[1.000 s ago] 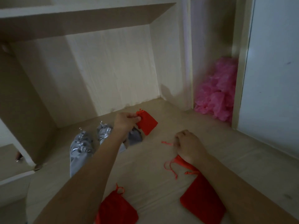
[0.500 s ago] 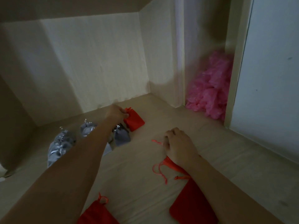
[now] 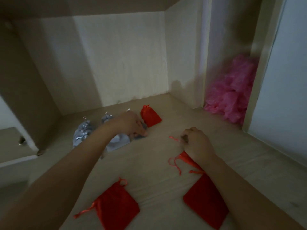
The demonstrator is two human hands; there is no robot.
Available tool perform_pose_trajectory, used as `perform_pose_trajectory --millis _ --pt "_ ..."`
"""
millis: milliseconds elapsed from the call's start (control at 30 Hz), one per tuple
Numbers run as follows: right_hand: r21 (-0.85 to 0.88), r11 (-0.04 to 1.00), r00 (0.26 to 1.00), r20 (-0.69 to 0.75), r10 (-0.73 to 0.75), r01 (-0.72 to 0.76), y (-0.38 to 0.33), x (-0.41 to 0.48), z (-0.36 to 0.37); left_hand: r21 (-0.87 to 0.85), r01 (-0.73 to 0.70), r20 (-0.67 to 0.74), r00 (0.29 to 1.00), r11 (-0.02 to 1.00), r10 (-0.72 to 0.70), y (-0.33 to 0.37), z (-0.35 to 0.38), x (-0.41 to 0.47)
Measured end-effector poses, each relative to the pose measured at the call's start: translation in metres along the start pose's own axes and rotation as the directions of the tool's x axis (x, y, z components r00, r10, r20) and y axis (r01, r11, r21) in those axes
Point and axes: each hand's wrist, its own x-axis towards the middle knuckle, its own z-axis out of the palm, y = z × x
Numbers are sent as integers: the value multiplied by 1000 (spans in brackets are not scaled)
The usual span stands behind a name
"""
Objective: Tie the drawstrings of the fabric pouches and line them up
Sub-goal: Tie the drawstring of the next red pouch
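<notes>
Left hand (image 3: 131, 124) rests on a grey pouch (image 3: 139, 138) beside a tied red pouch (image 3: 150, 116) towards the shelf's (image 3: 157, 165) back; right hand (image 3: 196, 144) pinches a red drawstring (image 3: 173, 138).

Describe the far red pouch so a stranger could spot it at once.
Find the pale wooden back panel straight ahead, then the row of pouches lying before it. The red pouch ends that row on the right, beside the left hand. Its row-mates are silver pouches, and the other red pouches lie much nearer the person.
</notes>
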Motion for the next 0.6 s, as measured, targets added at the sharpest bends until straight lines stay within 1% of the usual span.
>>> perform_pose_trajectory --millis 67,133,200,267,300,367,433,500,600 --pt "45 999 1000 -28 8 -6 -2 -2 -5 37 36 176 984 999 -42 -6 1 -31" --pt "81 997 997 -78 13 -6 -6 -5 -10 35 95 324 941 995 -101 -12 3 -63" --pt "86 996 989 -146 -3 16 -10 -9 -12 134 132 386 906 982 -174 -21 6 -91" --pt "75 996 984 -171 -40 53 -14 -11 -13 289 126 367 901 949 -231 -33 9 -112" --pt "59 996 986 -156 -59 69 -17 -13 -13 319 127 358 901 939 -243 -40 10 -120" --pt "-19 995 989 -110 -98 96 -22 -18 -14 290 123 373 899 949 -230 -51 14 -134" --pt "-102 990 993 -63 -105 98 -26 -23 -17 252 92 370 911 963 -183 -57 21 -145" --pt "-112 991 996 -31 -79 75 -28 -24 -19 235 54 310 942 970 -128 -60 29 -150" --pt "-69 998 1000 22 -15 16 -27 -24 -21 128 21 254 966 992 -53 -64 32 -152"
